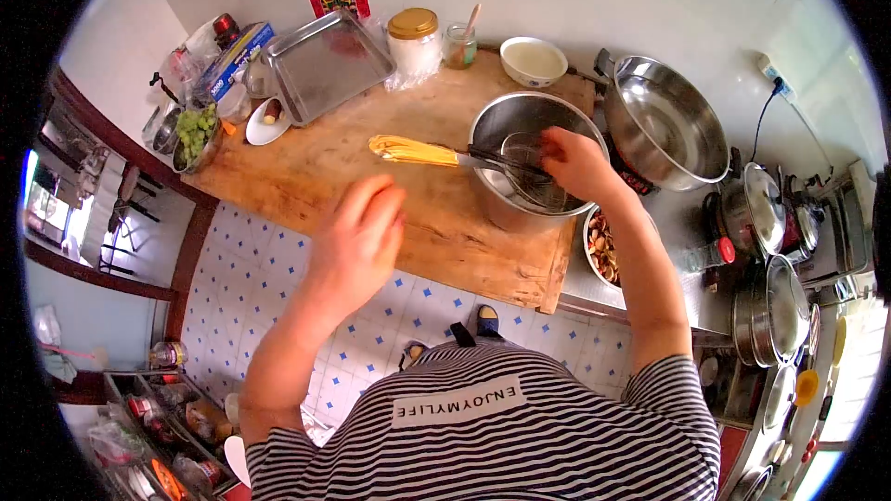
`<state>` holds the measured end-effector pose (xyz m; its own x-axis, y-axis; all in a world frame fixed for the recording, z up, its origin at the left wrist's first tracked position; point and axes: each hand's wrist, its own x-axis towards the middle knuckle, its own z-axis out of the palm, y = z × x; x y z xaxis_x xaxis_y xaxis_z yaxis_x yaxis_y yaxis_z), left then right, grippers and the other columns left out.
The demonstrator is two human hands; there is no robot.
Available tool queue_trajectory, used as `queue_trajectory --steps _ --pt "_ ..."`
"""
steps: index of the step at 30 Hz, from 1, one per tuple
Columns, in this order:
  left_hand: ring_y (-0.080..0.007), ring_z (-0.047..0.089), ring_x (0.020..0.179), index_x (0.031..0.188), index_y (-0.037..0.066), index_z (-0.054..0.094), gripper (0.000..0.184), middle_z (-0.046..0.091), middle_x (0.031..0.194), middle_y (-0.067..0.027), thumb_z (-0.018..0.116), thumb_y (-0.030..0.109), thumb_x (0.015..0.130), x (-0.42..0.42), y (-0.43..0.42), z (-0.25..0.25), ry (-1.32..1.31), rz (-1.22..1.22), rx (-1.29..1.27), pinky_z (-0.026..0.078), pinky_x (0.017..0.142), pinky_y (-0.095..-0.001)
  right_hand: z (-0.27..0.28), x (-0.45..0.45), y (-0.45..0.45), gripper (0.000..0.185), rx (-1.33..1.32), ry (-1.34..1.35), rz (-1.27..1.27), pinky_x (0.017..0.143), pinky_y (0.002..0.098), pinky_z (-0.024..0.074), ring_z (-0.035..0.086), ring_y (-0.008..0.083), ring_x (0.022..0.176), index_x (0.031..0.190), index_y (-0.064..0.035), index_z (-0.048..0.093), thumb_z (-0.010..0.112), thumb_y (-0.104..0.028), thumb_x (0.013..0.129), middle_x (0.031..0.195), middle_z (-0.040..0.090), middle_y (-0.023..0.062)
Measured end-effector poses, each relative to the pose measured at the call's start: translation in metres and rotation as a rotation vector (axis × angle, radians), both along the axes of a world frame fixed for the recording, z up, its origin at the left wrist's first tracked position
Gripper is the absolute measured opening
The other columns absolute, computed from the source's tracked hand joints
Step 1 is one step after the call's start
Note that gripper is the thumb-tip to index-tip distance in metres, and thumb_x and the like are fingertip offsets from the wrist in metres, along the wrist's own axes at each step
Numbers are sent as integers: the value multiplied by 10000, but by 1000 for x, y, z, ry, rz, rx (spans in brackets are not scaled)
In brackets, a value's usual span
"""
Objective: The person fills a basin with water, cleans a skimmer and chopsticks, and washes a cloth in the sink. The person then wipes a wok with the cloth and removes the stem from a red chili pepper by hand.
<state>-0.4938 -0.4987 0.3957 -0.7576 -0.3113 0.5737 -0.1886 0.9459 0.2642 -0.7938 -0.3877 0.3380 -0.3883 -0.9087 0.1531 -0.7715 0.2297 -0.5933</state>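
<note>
Steel pot [506,204] — beneath right hand [577,167], apart from left hand [357,241].

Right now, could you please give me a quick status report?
Left hand raised, apparently empty. Right hand at yellow-handled utensil, grip unclear. Yellow handle juts beyond metal pot.

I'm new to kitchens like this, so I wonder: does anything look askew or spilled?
Mildly: the metal tray sits askew, slanted relative to the wooden table's front edge. No spill is evident.
</note>
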Motion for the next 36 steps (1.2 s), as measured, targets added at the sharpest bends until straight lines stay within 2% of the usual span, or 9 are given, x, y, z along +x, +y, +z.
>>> queue_trajectory --steps 4,9,12,14,15,18,28,34,36 --pt "-280 509 927 918 14 544 256 537 897 -150 572 47 666 -70 -10 8 -221 -22 -461 410 840 -389 -56 -22 -58 189 250 328 143 714 411 476 587 353 817 801 18 564 584 -74 637 792 602 203" --pt "-282 550 855 813 33 523 114 555 800 -117 514 58 702 -102 -32 -13 -653 86 -475 449 745 -376 -44 -25 -62 201 567 256 205 750 400 471 579 344 860 822 3 587 575 -101 651 836 602 204" --pt "-298 581 754 798 28 512 88 560 767 -134 483 55 720 -105 -37 -4 -774 76 -430 470 650 -377 -31 -45 -44 232 208 220 158 761 416 456 565 358 851 848 -1 582 548 -176 700 850 594 208" --pt "-306 579 745 810 20 508 99 555 766 -146 480 49 720 -104 -34 8 -746 55 -400 469 637 -387 -18 -61 -25 213 -36 48 128 612 371 436 540 302 644 839 22 529 592 -157 742 744 568 200" --pt "-304 578 754 815 17 506 101 554 781 -150 480 55 726 -103 -34 14 -756 61 -387 466 640 -391 5 -59 -11 219 -10 -55 62 691 402 447 575 349 766 835 21 544 598 -159 721 821 588 214" --pt "-280 578 739 810 10 515 123 559 767 -133 535 25 690 -96 -30 37 -695 76 -397 470 626 -361 26 -70 17 160 -209 -234 -128 589 272 449 551 118 689 836 16 581 626 -104 741 728 605 107" --pt "-344 538 758 924 29 521 252 538 842 -139 579 61 681 -31 -28 83 -493 271 -195 427 617 -401 75 -87 98 167 -1139 -677 -369 682 268 500 583 167 796 976 17 551 554 -45 821 928 594 108" --pt "-337 526 729 975 33 532 305 514 822 -137 589 91 681 19 -19 56 -367 500 -162 419 610 -402 27 -90 105 162 -691 -649 -351 702 277 478 569 152 772 979 -28 553 513 -136 866 921 588 75" --pt "-313 526 703 968 50 540 306 502 799 -112 606 118 677 32 -14 47 -335 592 -178 420 600 -393 29 -79 98 150 -894 -745 -400 692 276 477 558 129 763 956 -40 557 518 -153 866 890 582 56"
